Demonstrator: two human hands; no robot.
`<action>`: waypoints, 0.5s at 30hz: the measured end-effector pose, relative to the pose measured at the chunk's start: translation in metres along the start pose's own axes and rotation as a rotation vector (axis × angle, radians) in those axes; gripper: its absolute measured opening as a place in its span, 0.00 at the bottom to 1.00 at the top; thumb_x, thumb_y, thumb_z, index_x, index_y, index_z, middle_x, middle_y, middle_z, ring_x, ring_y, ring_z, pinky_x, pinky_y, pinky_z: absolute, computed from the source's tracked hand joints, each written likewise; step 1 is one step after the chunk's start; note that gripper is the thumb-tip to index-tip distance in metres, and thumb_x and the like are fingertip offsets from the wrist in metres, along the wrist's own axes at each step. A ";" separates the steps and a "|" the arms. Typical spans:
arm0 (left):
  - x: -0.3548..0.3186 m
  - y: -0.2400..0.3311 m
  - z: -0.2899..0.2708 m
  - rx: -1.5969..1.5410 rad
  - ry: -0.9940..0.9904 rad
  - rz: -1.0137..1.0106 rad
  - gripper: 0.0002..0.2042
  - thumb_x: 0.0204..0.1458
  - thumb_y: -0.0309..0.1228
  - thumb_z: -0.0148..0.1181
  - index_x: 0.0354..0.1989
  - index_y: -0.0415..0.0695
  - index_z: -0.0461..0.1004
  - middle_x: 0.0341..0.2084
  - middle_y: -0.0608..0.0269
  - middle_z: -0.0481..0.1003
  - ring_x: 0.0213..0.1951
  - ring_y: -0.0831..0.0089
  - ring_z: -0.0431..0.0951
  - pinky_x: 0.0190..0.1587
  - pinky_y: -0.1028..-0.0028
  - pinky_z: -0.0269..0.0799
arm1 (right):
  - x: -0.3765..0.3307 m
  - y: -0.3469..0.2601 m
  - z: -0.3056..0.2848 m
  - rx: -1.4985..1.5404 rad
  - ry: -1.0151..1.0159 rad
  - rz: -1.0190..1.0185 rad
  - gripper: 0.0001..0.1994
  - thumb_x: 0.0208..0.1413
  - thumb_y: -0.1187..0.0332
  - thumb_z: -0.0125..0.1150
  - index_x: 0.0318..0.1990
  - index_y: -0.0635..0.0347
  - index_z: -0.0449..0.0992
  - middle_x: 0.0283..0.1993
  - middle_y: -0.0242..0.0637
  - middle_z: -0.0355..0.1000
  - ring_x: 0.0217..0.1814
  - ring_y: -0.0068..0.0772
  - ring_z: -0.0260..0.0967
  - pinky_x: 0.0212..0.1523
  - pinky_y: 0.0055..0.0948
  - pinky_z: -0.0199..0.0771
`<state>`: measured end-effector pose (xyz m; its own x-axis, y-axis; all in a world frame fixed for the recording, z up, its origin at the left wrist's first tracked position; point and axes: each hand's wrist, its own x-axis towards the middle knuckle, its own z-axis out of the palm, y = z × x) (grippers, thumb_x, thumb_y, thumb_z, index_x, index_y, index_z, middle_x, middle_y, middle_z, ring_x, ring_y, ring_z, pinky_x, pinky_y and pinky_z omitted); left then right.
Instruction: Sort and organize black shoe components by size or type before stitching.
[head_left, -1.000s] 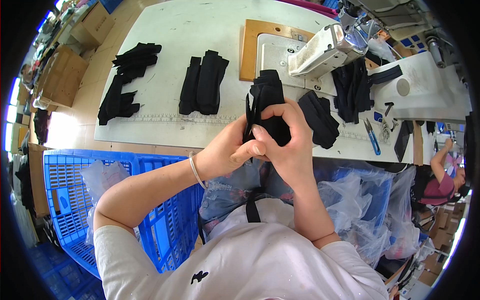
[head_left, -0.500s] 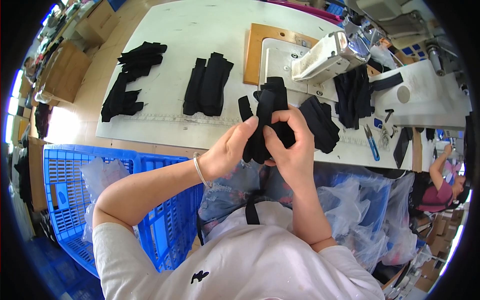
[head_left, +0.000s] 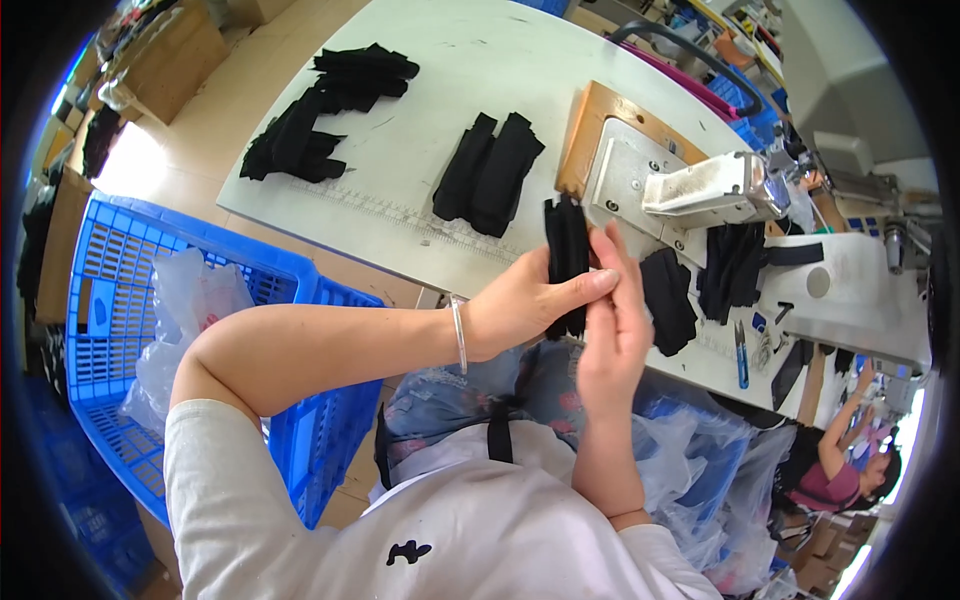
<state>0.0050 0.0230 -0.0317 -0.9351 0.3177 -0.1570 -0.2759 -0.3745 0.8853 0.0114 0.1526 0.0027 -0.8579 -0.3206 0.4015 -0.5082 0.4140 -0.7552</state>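
A bundle of black fabric strips [head_left: 567, 240] stands on edge between my hands, just above the table's near edge. My left hand [head_left: 510, 305] grips it from the left, its thumb crossing over the front toward my other hand. Against the bundle's right side lies my right hand [head_left: 615, 335], flat with fingers stretched out. The lower part of the bundle is partly hidden behind my fingers. One pile of black strips [head_left: 668, 300] lies just right of my hands, and two stacks side by side [head_left: 490, 175] lie to the left.
A sewing machine [head_left: 715, 190] stands on the white table [head_left: 420, 140]. More black pieces [head_left: 300, 130] lie far left, others [head_left: 730, 270] by the machine. Blue-handled snips [head_left: 742, 358] rest at right. A blue crate [head_left: 290, 265] stands at left; a co-worker [head_left: 835, 470] sits far right.
The strips, loosely fanned before, are now gathered into a straight bundle. My right hand has gone from pinching them to lying flat along their side. The view has turned, shifting the table rightward.
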 end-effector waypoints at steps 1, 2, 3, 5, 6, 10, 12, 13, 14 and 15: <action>0.003 0.002 0.003 -0.016 0.012 0.018 0.20 0.57 0.49 0.58 0.44 0.42 0.71 0.26 0.67 0.74 0.24 0.86 0.71 0.19 0.82 0.61 | 0.000 0.012 -0.004 0.159 0.061 0.108 0.19 0.60 0.74 0.40 0.55 0.69 0.72 0.59 0.49 0.68 0.68 0.39 0.59 0.70 0.40 0.44; 0.001 0.009 0.006 -0.091 0.072 -0.014 0.18 0.54 0.45 0.62 0.37 0.41 0.73 0.23 0.66 0.75 0.24 0.84 0.74 0.19 0.81 0.63 | 0.007 0.018 -0.010 0.315 0.098 0.156 0.18 0.60 0.73 0.42 0.53 0.70 0.72 0.57 0.46 0.70 0.65 0.36 0.62 0.67 0.37 0.49; 0.000 0.014 0.007 -0.101 0.081 -0.005 0.18 0.54 0.45 0.62 0.37 0.41 0.73 0.23 0.66 0.75 0.24 0.84 0.74 0.19 0.81 0.63 | 0.016 0.025 -0.015 0.473 0.133 0.206 0.16 0.60 0.73 0.44 0.51 0.70 0.73 0.56 0.44 0.72 0.62 0.32 0.65 0.65 0.35 0.55; -0.004 0.022 0.005 -0.009 0.010 0.009 0.11 0.55 0.34 0.62 0.36 0.38 0.72 0.23 0.67 0.73 0.24 0.78 0.77 0.29 0.77 0.73 | 0.035 0.035 -0.011 0.358 0.256 0.235 0.13 0.57 0.74 0.54 0.48 0.69 0.74 0.47 0.38 0.75 0.52 0.27 0.69 0.56 0.27 0.64; -0.010 0.026 0.008 -0.020 -0.045 0.061 0.10 0.53 0.32 0.64 0.34 0.38 0.72 0.22 0.68 0.73 0.22 0.79 0.76 0.26 0.78 0.72 | 0.043 0.043 -0.008 0.330 0.150 0.234 0.13 0.55 0.74 0.57 0.48 0.66 0.74 0.46 0.38 0.74 0.52 0.27 0.69 0.55 0.27 0.65; -0.023 0.036 0.011 0.213 -0.327 0.165 0.15 0.51 0.36 0.64 0.36 0.34 0.71 0.18 0.61 0.73 0.19 0.77 0.76 0.23 0.76 0.73 | 0.073 0.047 0.029 -0.180 -0.133 -0.320 0.16 0.49 0.67 0.66 0.46 0.59 0.75 0.49 0.41 0.71 0.52 0.47 0.67 0.54 0.37 0.67; -0.019 0.025 0.011 0.423 -0.419 0.278 0.15 0.52 0.38 0.61 0.38 0.36 0.73 0.20 0.54 0.75 0.23 0.64 0.78 0.28 0.69 0.75 | 0.078 0.038 0.045 -0.309 -0.173 -0.388 0.17 0.46 0.66 0.68 0.45 0.59 0.76 0.49 0.38 0.69 0.52 0.44 0.65 0.52 0.39 0.66; -0.020 0.022 0.010 0.554 -0.422 0.447 0.16 0.51 0.38 0.61 0.38 0.37 0.73 0.21 0.52 0.76 0.25 0.59 0.78 0.30 0.67 0.75 | 0.081 0.036 0.052 -0.366 -0.184 -0.430 0.18 0.45 0.67 0.69 0.45 0.59 0.76 0.48 0.37 0.68 0.51 0.43 0.64 0.51 0.39 0.66; -0.021 0.019 0.009 0.596 -0.427 0.563 0.15 0.48 0.37 0.62 0.40 0.39 0.74 0.22 0.51 0.76 0.28 0.51 0.77 0.34 0.63 0.75 | 0.083 0.037 0.056 -0.367 -0.193 -0.435 0.18 0.45 0.67 0.69 0.45 0.59 0.76 0.48 0.37 0.68 0.51 0.43 0.64 0.51 0.39 0.66; -0.022 0.015 0.007 0.591 -0.419 0.568 0.15 0.48 0.37 0.62 0.40 0.39 0.74 0.22 0.51 0.76 0.28 0.51 0.77 0.34 0.63 0.75 | 0.084 0.039 0.059 -0.390 -0.248 -0.419 0.18 0.44 0.67 0.69 0.44 0.59 0.76 0.47 0.36 0.68 0.50 0.43 0.65 0.50 0.39 0.66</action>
<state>0.0232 0.0162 -0.0115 -0.7061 0.5554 0.4393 0.4667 -0.1016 0.8786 -0.0762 0.0915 -0.0236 -0.5599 -0.6925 0.4550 -0.8285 0.4757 -0.2955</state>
